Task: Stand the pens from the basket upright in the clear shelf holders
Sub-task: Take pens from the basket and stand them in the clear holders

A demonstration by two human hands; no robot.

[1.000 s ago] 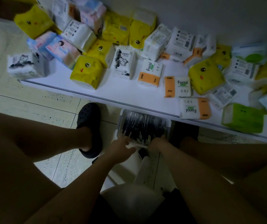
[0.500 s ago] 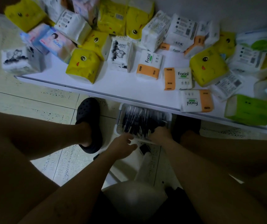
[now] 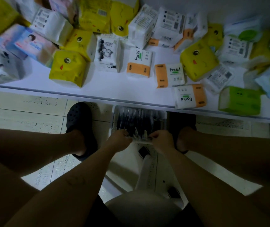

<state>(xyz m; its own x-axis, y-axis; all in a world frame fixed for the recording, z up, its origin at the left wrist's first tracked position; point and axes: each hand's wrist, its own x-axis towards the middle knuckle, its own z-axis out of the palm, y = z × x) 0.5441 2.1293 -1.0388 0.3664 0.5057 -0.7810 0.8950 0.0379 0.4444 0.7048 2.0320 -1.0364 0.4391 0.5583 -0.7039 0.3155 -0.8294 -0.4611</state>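
A clear plastic basket point(image 3: 164, 114) sits on the floor between my feet, partly under the white shelf edge. It is full of dark pens point(image 3: 136, 122) lying lengthwise. My left hand point(image 3: 118, 142) is at the basket's near left corner, its fingers curled into the pen ends. At the near right corner my right hand point(image 3: 163, 142) pinches pen ends with curled fingers. The dim light hides exactly how many pens each hand holds. No clear holder is in view.
A low white shelf point(image 3: 108, 89) runs across the top, covered with several tissue packs point(image 3: 67, 69) in yellow, white, orange and green. My black clogs point(image 3: 79, 117) flank the basket on the tiled floor. A white stool point(image 3: 144, 208) is beneath me.
My hands have stayed at the basket's near edge and drawn slightly apart. The view has shifted a little toward the shelf.
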